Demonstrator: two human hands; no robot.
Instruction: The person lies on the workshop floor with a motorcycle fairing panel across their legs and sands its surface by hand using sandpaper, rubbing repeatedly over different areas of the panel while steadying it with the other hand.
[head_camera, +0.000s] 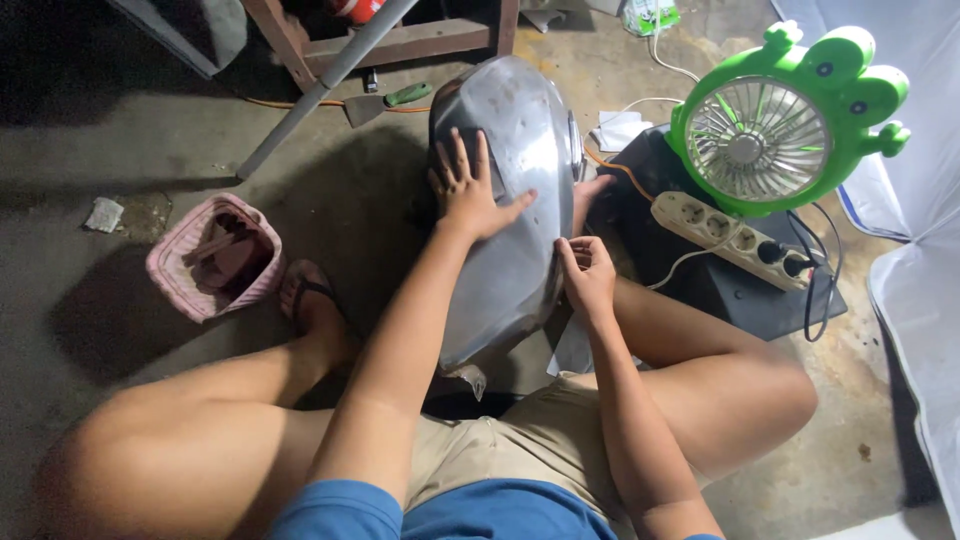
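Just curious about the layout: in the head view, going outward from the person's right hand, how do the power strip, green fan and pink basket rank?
From the right hand:
1. Power strip, on its right, on the black mat.
2. Green fan, behind the strip, upper right.
3. Pink basket, far across on the left, beside the sandalled foot.

Single head-worn camera, looking steeply down and close over the seated person's lap, knees and concrete floor (120, 130) ahead.

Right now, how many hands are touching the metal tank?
2. The left hand lies flat on top of the silver tank; the right hand pinches its right edge.
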